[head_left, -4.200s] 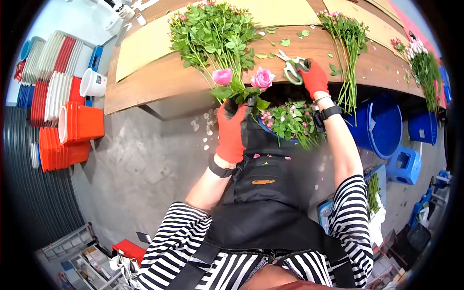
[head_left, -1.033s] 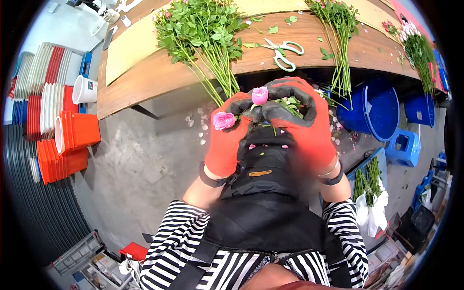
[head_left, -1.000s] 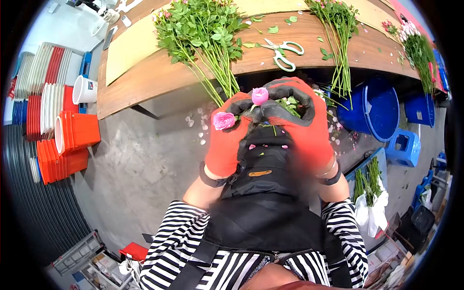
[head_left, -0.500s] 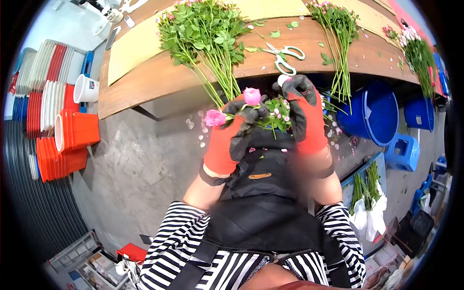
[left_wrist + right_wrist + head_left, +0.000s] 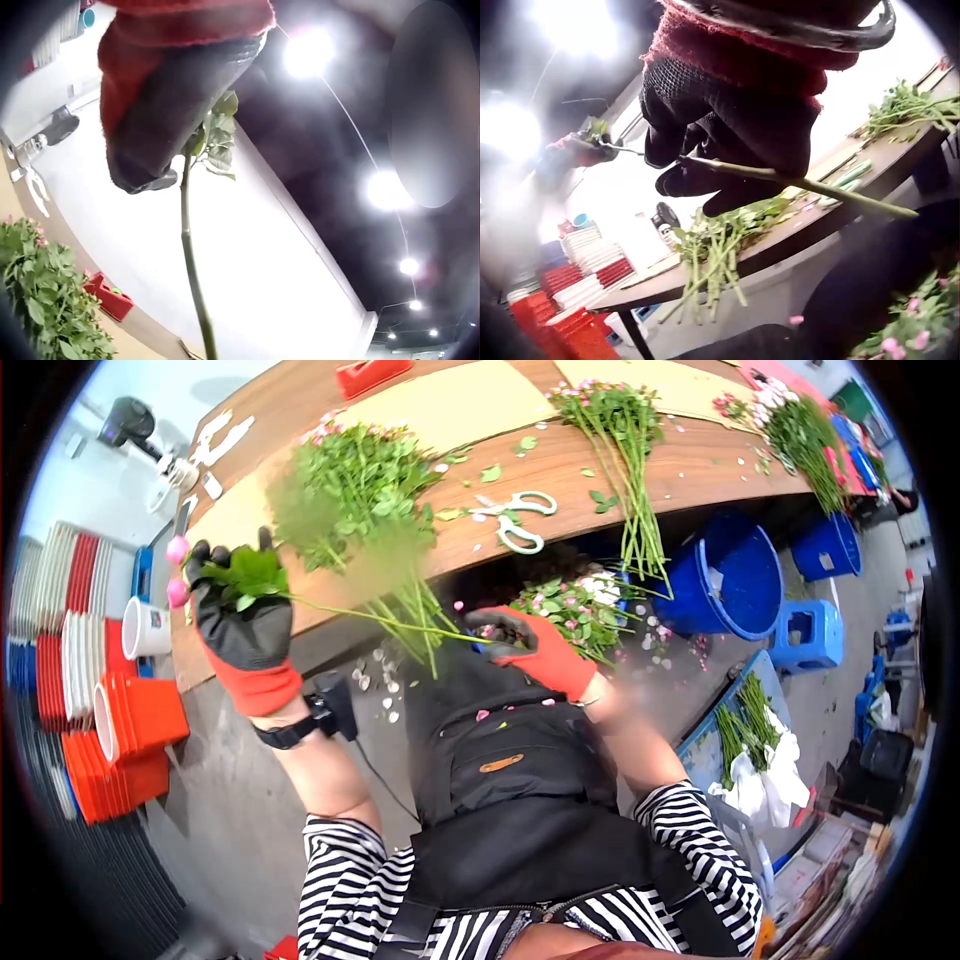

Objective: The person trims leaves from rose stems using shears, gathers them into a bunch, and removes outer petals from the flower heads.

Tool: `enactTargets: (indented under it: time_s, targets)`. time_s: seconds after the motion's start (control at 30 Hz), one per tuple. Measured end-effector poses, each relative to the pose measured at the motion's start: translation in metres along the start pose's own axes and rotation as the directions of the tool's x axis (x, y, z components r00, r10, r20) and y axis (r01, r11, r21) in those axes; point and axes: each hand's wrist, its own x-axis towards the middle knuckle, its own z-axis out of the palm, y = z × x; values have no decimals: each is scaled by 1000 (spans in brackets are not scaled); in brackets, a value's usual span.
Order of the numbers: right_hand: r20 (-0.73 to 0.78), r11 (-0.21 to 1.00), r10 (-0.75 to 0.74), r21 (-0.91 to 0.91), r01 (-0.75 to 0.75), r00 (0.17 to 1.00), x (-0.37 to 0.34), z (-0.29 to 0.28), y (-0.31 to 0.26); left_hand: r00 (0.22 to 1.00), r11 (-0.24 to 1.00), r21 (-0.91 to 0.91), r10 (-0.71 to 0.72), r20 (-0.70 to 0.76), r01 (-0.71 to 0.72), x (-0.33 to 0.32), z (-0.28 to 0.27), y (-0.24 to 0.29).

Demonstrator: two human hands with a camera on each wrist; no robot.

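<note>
Two pink roses [image 5: 178, 594] stand out at the far left beside my raised left hand [image 5: 247, 635], which holds their leafy stem [image 5: 350, 612] close to the leaves [image 5: 250, 575]. That long green stem runs across to my right hand [image 5: 540, 650], whose gloved fingers grip it near the lower end. In the right wrist view the stem [image 5: 840, 193] passes through the curled fingers of the right hand [image 5: 731, 127]. The left wrist view shows the stem [image 5: 191, 255] below the left hand [image 5: 165, 105]; the blooms are hidden there.
On the table [image 5: 480, 560] lie scissors [image 5: 520, 520], loose leaves, a leafy bunch [image 5: 360, 480] and another bunch [image 5: 625, 450]. Cut flowers [image 5: 570, 610] are in front of the lap. A blue bucket [image 5: 725, 575] and a blue stool [image 5: 808, 635] stand at the right, orange crates [image 5: 140, 720] at the left.
My left hand has swung far left and up with the roses. The right hand has moved left and down and now grips the stem; the pale petal it held is gone. The view has shifted.
</note>
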Motion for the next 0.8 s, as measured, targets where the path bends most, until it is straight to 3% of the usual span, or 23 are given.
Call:
enactTargets:
  time_s: [0.07, 0.1, 0.13, 0.17, 0.2, 0.23, 0.27, 0.33, 0.4, 0.47, 0.53, 0.6, 0.67, 0.73, 0.77, 0.8]
  targets:
    - [-20, 992, 123, 40, -122, 992, -22, -29, -4, 996, 1000, 12, -17, -86, 18, 9, -46, 7]
    - [-93, 991, 84, -92, -92, 992, -33, -43, 16, 995, 995, 52, -82, -52, 85, 10, -68, 6]
    - [-173, 996, 71, -47, -80, 982, -40, -52, 21, 973, 981, -96, -153, 170, 171, 17, -73, -7]
    - [-250, 998, 60, -2, -62, 966, -45, -60, 23, 992, 810, 586, -88, 88, 20, 10, -77, -25]
    - [-324, 998, 52, 43, -41, 945, -51, -68, 22, 987, 834, 532, -163, -17, 146, 3, -69, -38]
    - [-358, 991, 136, 61, -123, 924, -52, -82, 16, 964, 850, 455, -235, -123, 265, -4, -61, -51]
    - [-456, 994, -12, -104, -39, 890, -53, -101, 39, 926, 857, 361, -303, -225, 368, -10, -53, -64]
    - [-667, 987, -31, -140, -85, 745, -52, -137, 68, 864, 874, 225, -327, -383, 430, -27, -33, -85]
    - [-772, 1000, 9, -7, -23, 635, -38, -164, 64, 865, 856, 228, -382, -326, 464, -47, -62, -100]
    - [-831, 944, -137, -274, -183, 539, -27, -209, 77, 843, 801, 362, -301, -445, 477, -61, -63, -114]
    - [-855, 944, -120, -256, -208, 505, -11, -225, 60, 793, 704, 430, -322, -517, 566, -73, -57, -124]
    - [-839, 582, -278, -535, -612, 469, 0, -242, 69, 821, 615, 555, -319, -473, 560, -84, -103, -142]
    - [-768, 427, -400, -639, -640, 500, 5, -216, 42, 884, 409, 784, -203, -420, 467, -89, -108, -156]
    - [-710, 452, -432, -704, -548, 556, 10, -194, 37, 965, -56, 964, -28, -261, 259, -91, -109, -168]
    - [-669, 457, -455, -742, -490, 588, 11, -171, 26, 984, -354, 923, -28, -174, 153, -89, -93, -169]
    - [-626, 462, -478, -776, -429, 617, 13, -150, 21, 976, -560, 818, -70, -206, 132, -88, -93, -177]
